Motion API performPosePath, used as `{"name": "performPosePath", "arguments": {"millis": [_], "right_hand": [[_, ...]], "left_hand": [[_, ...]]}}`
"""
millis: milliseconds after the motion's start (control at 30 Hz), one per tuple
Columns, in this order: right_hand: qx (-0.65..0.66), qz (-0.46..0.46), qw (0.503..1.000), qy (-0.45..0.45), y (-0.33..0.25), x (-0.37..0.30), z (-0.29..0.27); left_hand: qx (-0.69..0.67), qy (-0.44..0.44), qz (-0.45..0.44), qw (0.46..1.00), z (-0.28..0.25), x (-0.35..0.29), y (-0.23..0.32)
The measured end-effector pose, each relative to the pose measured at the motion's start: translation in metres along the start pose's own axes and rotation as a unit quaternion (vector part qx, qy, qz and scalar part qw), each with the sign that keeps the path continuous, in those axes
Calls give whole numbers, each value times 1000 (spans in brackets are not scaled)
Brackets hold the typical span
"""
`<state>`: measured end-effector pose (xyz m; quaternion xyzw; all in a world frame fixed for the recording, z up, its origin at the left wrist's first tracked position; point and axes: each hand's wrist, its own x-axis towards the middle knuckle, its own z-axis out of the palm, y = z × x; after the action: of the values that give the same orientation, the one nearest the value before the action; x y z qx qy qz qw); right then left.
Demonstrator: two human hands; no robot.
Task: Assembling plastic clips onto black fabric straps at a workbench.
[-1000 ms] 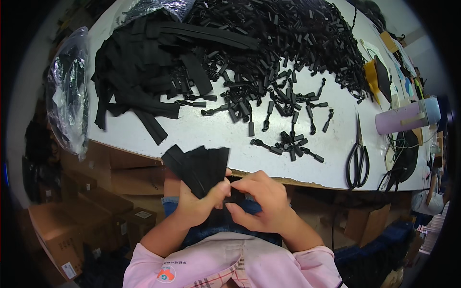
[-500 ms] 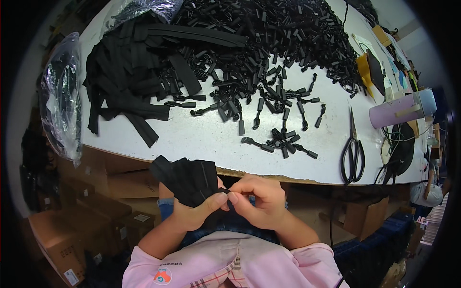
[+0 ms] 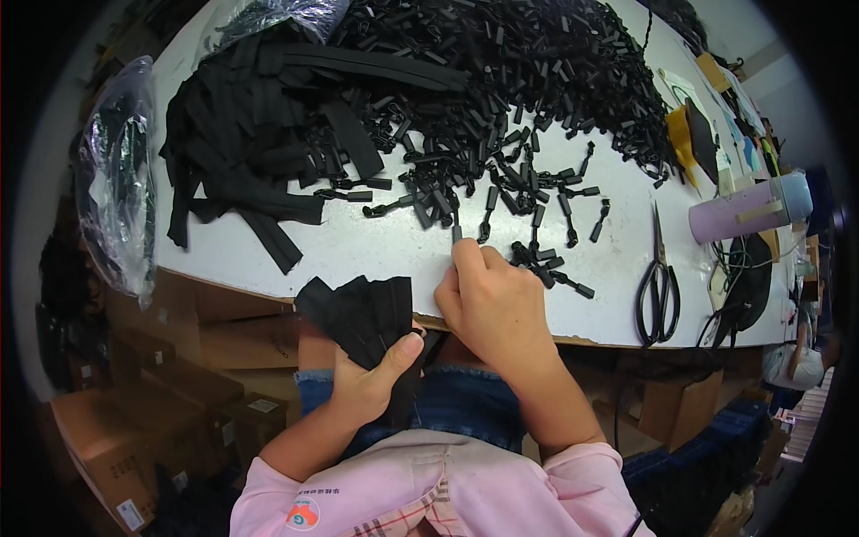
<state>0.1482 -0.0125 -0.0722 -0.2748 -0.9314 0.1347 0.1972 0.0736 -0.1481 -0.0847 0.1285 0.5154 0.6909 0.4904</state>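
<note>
My left hand (image 3: 380, 376) is closed around a fanned bundle of black zipper tapes (image 3: 362, 313) just off the table's front edge, thumb pressed on top. The tape ends hang down toward my lap. My right hand (image 3: 497, 300) reaches over the edge, fingers drawn together at the end of a black zipper pull (image 3: 457, 231). Its fingertips are partly hidden by the back of the hand. More zipper pulls (image 3: 546, 259) lie loosely just right of that hand. Beyond them rises a large heap of black zipper pulls (image 3: 555, 72).
On the white table (image 3: 376, 246), a pile of black zipper tapes (image 3: 237, 125) lies at the left, beside a clear plastic bag (image 3: 116, 188). Black scissors (image 3: 659, 286) and a lilac tumbler (image 3: 738, 210) are at the right. Cardboard boxes (image 3: 116, 447) stand below at the left.
My right hand has left the tapes at my left hand and moved forward onto the table, to a zipper pull. The left hand still holds the tape bundle.
</note>
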Motion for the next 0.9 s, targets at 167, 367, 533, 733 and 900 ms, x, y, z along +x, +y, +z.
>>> {"name": "performPosePath", "arguments": {"millis": [167,367,533,733,900], "right_hand": [[64,-14,998,7,7,-9,-6],[503,88,857,-75,0,-32,-15],[558,33,827,-56,5,-34,-7],[561,17,826,-47,10,-37,-6],[417,-88,904,-7,4,-32,-13]], "left_hand": [[63,1,76,995,3,2,0],[76,-23,115,990,9,3,-1],[73,-28,134,988,8,4,-4],[99,-39,117,987,9,3,0],[161,-19,153,975,6,1,-3]]}}
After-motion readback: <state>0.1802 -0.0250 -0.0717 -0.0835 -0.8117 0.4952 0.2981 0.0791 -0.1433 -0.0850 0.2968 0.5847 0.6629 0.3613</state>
